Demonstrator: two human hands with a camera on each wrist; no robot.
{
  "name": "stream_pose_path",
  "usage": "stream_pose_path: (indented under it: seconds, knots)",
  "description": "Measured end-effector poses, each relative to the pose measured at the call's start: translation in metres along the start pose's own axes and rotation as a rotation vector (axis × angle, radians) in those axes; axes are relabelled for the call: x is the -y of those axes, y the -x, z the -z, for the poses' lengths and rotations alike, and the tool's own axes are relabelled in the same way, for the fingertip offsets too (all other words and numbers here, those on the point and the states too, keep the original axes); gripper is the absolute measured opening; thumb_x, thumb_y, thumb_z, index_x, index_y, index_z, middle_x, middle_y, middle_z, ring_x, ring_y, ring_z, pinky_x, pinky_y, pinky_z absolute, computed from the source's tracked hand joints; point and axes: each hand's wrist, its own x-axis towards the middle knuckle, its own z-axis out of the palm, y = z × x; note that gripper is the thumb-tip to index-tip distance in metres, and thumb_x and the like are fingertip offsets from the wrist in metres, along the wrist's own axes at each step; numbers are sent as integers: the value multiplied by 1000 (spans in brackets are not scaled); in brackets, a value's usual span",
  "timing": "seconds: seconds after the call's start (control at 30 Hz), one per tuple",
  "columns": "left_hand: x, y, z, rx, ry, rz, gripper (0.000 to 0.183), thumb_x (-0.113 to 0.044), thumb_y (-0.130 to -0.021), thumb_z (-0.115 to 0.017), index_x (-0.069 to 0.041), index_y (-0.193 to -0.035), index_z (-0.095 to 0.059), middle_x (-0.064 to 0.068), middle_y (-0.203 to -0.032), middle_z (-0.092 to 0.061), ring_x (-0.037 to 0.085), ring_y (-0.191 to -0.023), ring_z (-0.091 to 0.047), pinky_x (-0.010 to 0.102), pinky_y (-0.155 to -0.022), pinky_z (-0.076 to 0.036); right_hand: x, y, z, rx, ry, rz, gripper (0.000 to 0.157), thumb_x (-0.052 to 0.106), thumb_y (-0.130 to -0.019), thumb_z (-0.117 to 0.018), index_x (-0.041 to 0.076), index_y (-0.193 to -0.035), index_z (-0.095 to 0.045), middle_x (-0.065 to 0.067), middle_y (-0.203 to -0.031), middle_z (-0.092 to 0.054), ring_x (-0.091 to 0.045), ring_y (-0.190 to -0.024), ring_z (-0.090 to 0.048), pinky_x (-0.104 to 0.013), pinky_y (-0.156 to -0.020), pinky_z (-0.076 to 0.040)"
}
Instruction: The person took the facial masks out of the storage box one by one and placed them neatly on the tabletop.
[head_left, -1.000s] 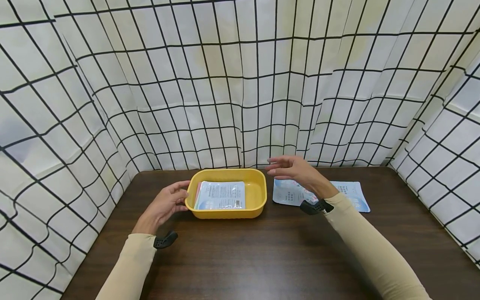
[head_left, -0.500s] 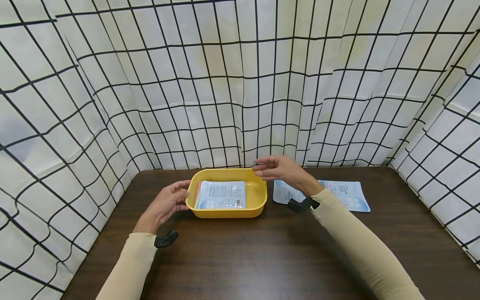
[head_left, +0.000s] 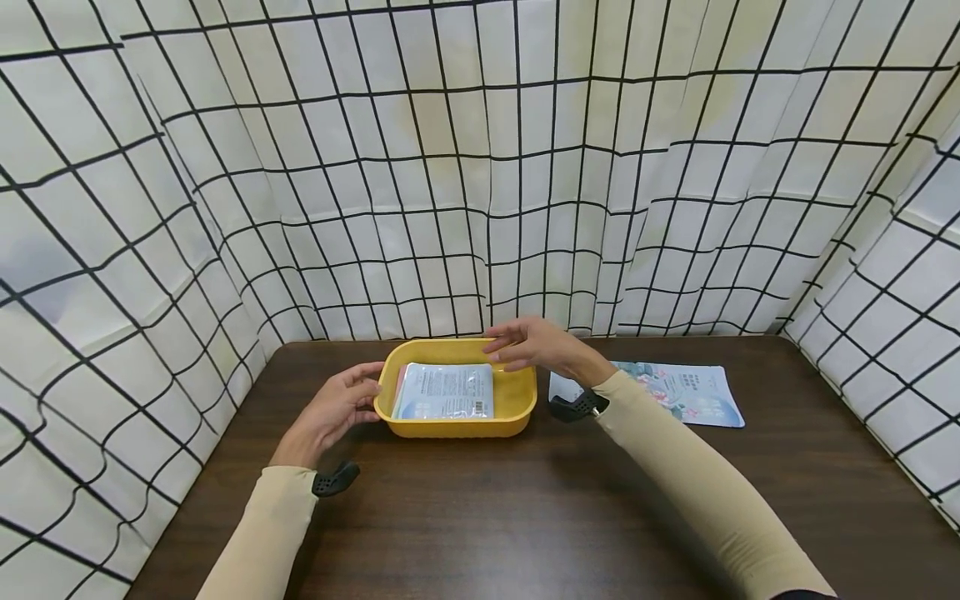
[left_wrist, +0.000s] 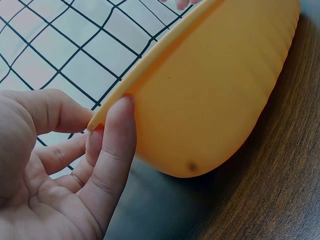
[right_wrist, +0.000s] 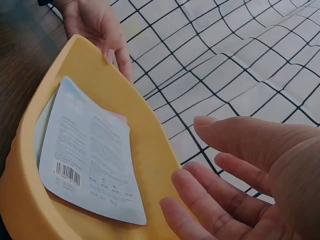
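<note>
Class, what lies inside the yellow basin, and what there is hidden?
Inside the yellow basin, a pale blue packet bearing print and a barcode lies on top. A pink edge and a pale green edge peek out beneath it; the rest underneath is covered.

A yellow, rounded-rectangular plastic basin point(head_left: 457, 428) stands upright, open side up. Inside, toward its left end, a pale-blue rectangular film packet point(head_left: 447, 392) lies barcode-side up, overlapping pink and green edges point(right_wrist: 43, 131) beneath.

tray point(head_left: 450, 429): smooth plastic | packets point(head_left: 450, 392): glossy film | tabletop point(head_left: 465, 517): wood-grained, faint sheen | curtain point(head_left: 504, 183): creased, cloth-like
</note>
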Motion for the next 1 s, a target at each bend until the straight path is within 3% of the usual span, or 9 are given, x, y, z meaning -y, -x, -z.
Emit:
stream_pose_path:
  seconds: [0.13,0.47,0.67,1.0]
  knots:
    - [0,0,0,-1,3,-2,58,-10,-103,-52,-9,-158,-33,20,-126,-53,22,-92,-60,30,-77,-59,0,-6,-5,11,3,-26,59,13,-92,-75,2,-145,-52,-16,-135,-64,-25,-118,-66,-49,-99,-53]
    - [1,0,0,-3,7,-6,57,-10,-103,-52,-10,-157,-34,21,-138,-49,23,-96,-60,30,-77,-59,1,-15,-18,35,35,-63,60,14,-91,-76,3,-145,-52,-17,-135,-63,-25,-116,-65,-50,-100,-52]
    - [4,-1,-2,2,1,-32,56,-9,-102,-53,-8,-156,-36,21,-130,-55,22,-96,-62,31,-75,-58,-2,-22,-26,57,58,-118,58,16,-92,-75,2,-144,-53,-14,-132,-66,-25,-118,-65,-51,-101,-52]
    - [3,0,-1,-4,-4,-31,56,-8,-103,-52,-8,-156,-35,21,-129,-55,22,-95,-61,31,-75,-58,-9,-30,-34,62,95,-123,53,19,-93,-74,4,-141,-57,-7,-125,-70,-22,-118,-63,-51,-101,-52]
